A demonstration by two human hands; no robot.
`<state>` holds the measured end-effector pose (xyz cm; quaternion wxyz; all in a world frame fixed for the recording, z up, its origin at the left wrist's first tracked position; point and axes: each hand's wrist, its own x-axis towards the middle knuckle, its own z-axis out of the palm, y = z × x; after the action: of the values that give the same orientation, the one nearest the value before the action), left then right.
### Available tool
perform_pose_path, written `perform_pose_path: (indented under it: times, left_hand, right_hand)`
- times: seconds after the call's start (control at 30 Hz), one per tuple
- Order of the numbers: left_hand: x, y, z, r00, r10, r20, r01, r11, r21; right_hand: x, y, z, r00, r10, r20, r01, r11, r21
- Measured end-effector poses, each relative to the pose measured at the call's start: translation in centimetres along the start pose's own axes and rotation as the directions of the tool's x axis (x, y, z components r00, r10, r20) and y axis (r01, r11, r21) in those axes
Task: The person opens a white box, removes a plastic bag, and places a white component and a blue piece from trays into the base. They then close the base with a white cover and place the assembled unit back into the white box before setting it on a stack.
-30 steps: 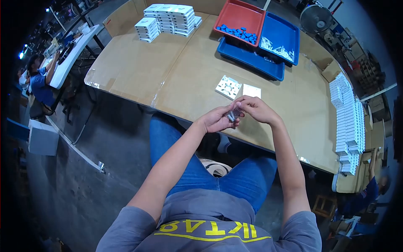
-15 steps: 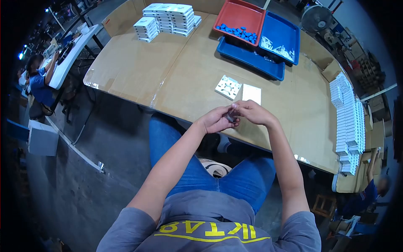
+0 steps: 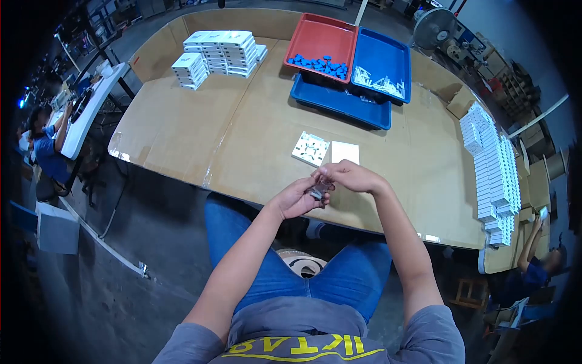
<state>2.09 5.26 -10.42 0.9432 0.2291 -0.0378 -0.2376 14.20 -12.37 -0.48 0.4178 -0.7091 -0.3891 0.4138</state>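
Observation:
My left hand [image 3: 298,198] is palm up beyond the table's near edge, its fingers curled around a small clear plastic bag [image 3: 318,192]. Something small and pale seems to be inside it, too blurred to name. From the right, my right hand [image 3: 353,177] pinches the top of the same bag, and the fingertips of both hands nearly meet. Just past them on the table lie a white square plate with dark holes and slots [image 3: 311,149] and, to its right, a plain white square piece [image 3: 345,153].
A red tray [image 3: 321,37] holds blue parts; a blue tray [image 3: 388,54] beside it holds white sticks. In front stands another blue tray [image 3: 339,104]. White boxes are stacked at back left [image 3: 221,51] and along the right edge [image 3: 491,170]. Other people sit at far left and far right.
My view has shifted, so the table and trays appear lower and further left. Both hands stay together at the bag, which shows more between the fingers.

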Motion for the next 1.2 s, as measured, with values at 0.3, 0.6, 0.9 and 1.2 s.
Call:
perform_pose_path:
  times: [0.3,0.6,0.9,1.2]
  left_hand:
    - [0.1,0.6,0.5,0.998,-0.05,-0.03,0.047,0.995,-0.092]
    - [0.6,0.5,-0.1,0.996,-0.086,-0.027,0.079,0.979,-0.188]
    - [0.8,0.9,0.4,0.993,-0.111,-0.032,0.103,0.975,-0.197]
    - [0.8,0.8,-0.1,0.992,-0.127,-0.022,0.119,0.966,-0.228]
  right_hand:
    - [4.6,4.3,-18.0,0.629,-0.272,-0.728,-0.028,0.928,-0.371]
    - [6.8,4.4,-28.5,0.526,-0.439,-0.728,-0.515,0.517,-0.683]
    - [9.5,8.7,-32.7,0.657,-0.408,-0.633,-0.517,0.368,-0.773]
    - [10.0,7.9,-33.0,0.703,-0.418,-0.575,-0.546,0.201,-0.813]
